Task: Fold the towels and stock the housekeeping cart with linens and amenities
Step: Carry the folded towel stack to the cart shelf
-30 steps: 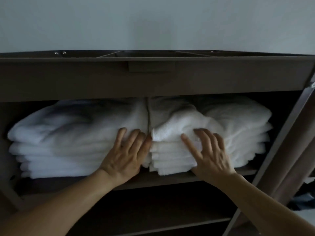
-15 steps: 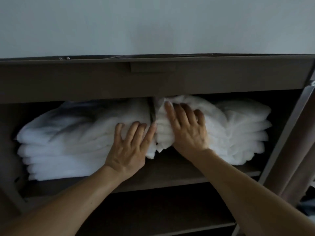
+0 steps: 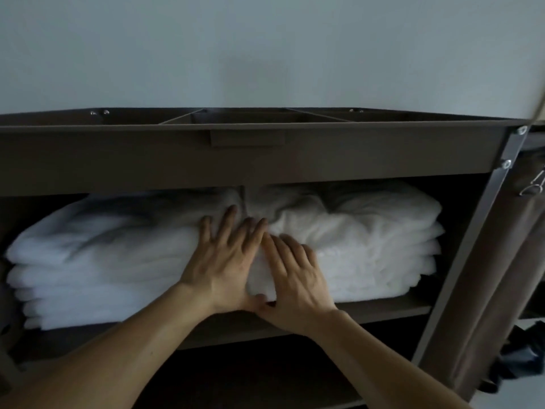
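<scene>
Head camera: a person's left hand [image 3: 225, 261] and right hand [image 3: 296, 280] are pressing flat, side by side, where two stacks of folded white towels are meeting on a shelf [image 3: 383, 310] of the housekeeping cart [image 3: 265, 163]. Both grips are released, with fingers extended, holding nothing, and thumbs touching. The left stack [image 3: 103, 261] is lying toward 9 o'clock and the right stack [image 3: 371, 246] toward 3 o'clock, their inner ends touching. The divided top tray [image 3: 253, 118] is sitting at 12 o'clock. A brown fabric bag [image 3: 519, 261] is hanging at 3 o'clock, beyond the metal upright [image 3: 472, 246].
</scene>
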